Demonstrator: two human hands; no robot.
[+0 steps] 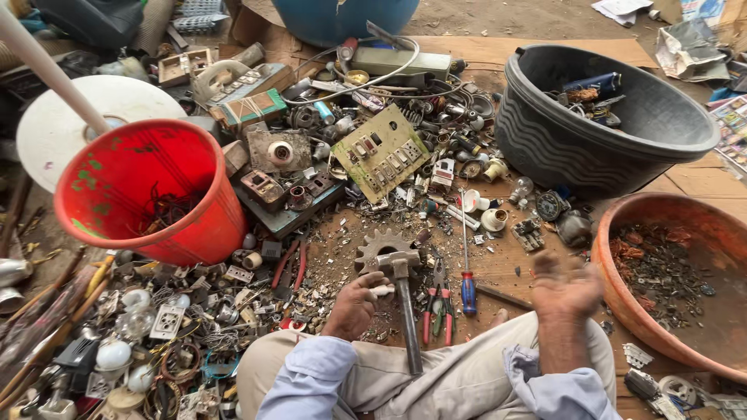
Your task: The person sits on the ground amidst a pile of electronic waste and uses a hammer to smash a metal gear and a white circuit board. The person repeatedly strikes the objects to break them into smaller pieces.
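Scrap [373,155] covered the ground. Red bucket [148,190] stood left of the hammer [405,303]. The left hand [354,305] pinched a small white piece [383,290] beside it; the right hand [566,288] hovered blurred, fingers loosely spread.

Counted, with places taken from the red bucket [148,190]:

- Red buckets: one.
- Dark grey tubs [607,117]: one, far right of the bucket and higher.
- Terracotta-coloured basins [669,272]: one, far right of the bucket and lower.
- Blue tubs [342,15]: one, above and right of the bucket, cut by the frame.
- Hammers [405,303]: one, right of the bucket and below.
- Toothed gear wheels [381,245]: one, right of the bucket.
- Screwdrivers with blue-and-red handle [467,264]: one, right of the gear.
- Pliers with red handles [440,307]: one pair.
- Green switch plates [381,152]: one, right of the bucket.
- White round discs [78,117]: one, left of the bucket.
- Hands: two, left hand [354,303] and right hand [564,288].
- Small loose scrap parts: too many to count.
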